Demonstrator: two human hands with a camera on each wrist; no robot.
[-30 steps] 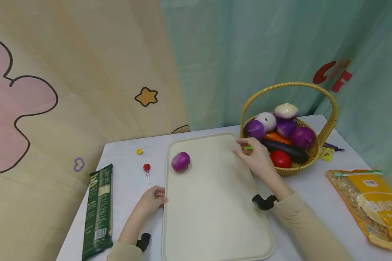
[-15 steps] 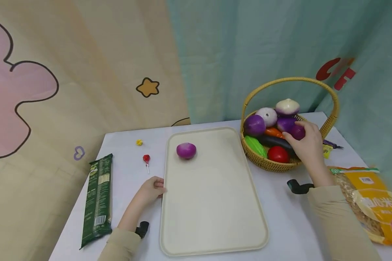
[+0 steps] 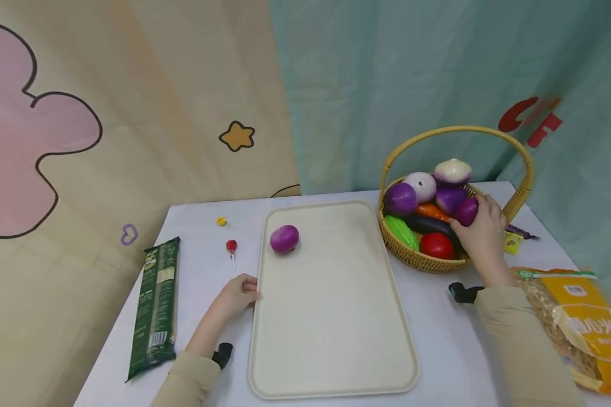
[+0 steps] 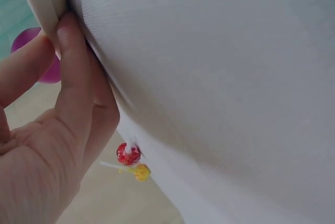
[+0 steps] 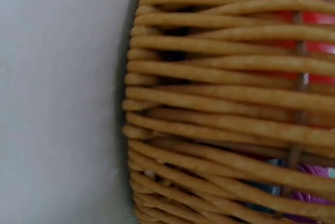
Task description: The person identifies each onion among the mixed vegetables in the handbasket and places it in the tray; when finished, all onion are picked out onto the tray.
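A second ago the right hand [image 3: 481, 229] hovers at the tray's [image 3: 336, 362] right edge, pinching something green. Now it sits inside the basket [image 3: 427, 261], fingers curled on a purple onion [image 3: 467, 211], and a green vegetable [image 3: 401, 232] lies in the basket's front.

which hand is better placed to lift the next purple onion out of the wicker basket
Right. The right hand already grips a purple onion inside the woven wicker basket, while the left hand holds the cream tray's edge, far from it.
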